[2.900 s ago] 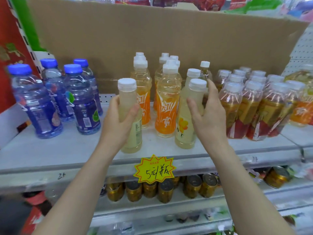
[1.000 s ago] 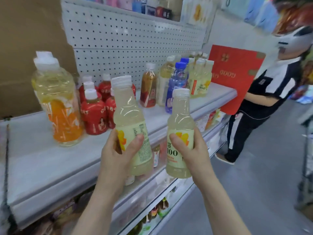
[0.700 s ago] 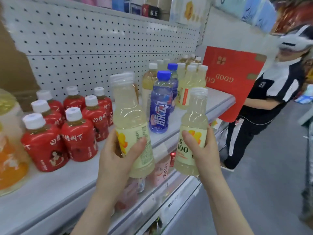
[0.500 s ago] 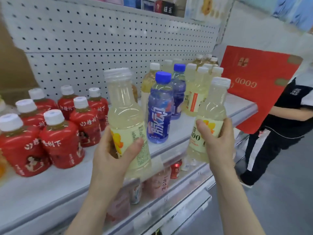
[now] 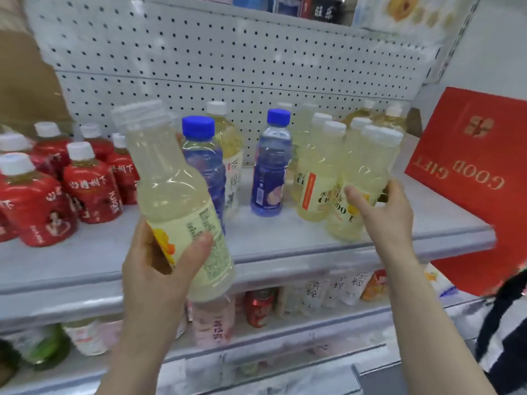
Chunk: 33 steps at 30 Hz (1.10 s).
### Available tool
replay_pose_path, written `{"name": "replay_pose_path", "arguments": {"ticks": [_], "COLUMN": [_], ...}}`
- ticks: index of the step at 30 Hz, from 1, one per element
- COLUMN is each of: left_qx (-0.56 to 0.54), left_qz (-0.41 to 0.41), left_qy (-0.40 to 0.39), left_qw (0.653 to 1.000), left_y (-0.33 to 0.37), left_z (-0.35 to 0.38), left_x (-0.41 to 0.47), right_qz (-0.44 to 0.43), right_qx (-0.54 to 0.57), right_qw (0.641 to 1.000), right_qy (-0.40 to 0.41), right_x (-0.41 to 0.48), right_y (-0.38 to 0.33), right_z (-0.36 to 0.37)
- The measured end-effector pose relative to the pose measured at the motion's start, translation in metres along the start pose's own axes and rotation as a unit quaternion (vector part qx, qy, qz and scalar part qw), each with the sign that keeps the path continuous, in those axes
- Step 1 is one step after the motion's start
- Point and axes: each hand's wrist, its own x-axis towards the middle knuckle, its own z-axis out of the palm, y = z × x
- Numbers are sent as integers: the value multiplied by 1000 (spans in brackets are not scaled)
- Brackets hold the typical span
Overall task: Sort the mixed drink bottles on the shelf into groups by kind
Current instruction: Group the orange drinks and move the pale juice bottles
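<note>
Two pale yellow bottles in hand. Right hand [image 5: 382, 212] wraps one [image 5: 368, 183] low on the label, base at or just above the shelf [image 5: 114, 260], touching the matching pale yellow group [image 5: 322, 169]; looks like placement with its kind. Left hand [image 5: 159, 266] grips the second bottle [image 5: 174, 201], tilted, off the shelf front, likely queued next. Blue-capped bottles [image 5: 271, 163] and red bottles [image 5: 85, 181] stand apart, to the left.

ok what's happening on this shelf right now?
A person is sorting drinks. The right hand sets a pale yellow bottle on the shelf beside the matching pale yellow group. The left hand holds a second pale yellow bottle, tilted, in front of the shelf. Red bottles stand grouped left; two blue-capped bottles remain mid-shelf.
</note>
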Motion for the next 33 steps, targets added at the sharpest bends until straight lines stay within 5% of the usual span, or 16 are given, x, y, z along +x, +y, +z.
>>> {"name": "replay_pose_path", "arguments": {"ticks": [20,23,25,29,33], "left_qx": [56,65,78,103,141], "left_qz": [-28,-39,-50,-50,-18], "left_qy": [-54,-81,-105,-152,-203], "left_qw": [997,994,990,982,969], "left_y": [-17,-23,-27,-35,-44], "left_z": [78,92,103,135,177], "left_x": [-17,-15,-12,-3,6], "right_qz": [-58,-84,-123,-110,-134], "right_qx": [-100,-134,-57,178,101], "right_qw": [988,986,991,962,961], "right_qy": [-98,-54,-11,-174,-221], "right_x": [78,69,53,22,20], "right_y": [43,31,8,-45,-59], "right_z": [18,8,-5,-30,-37]}}
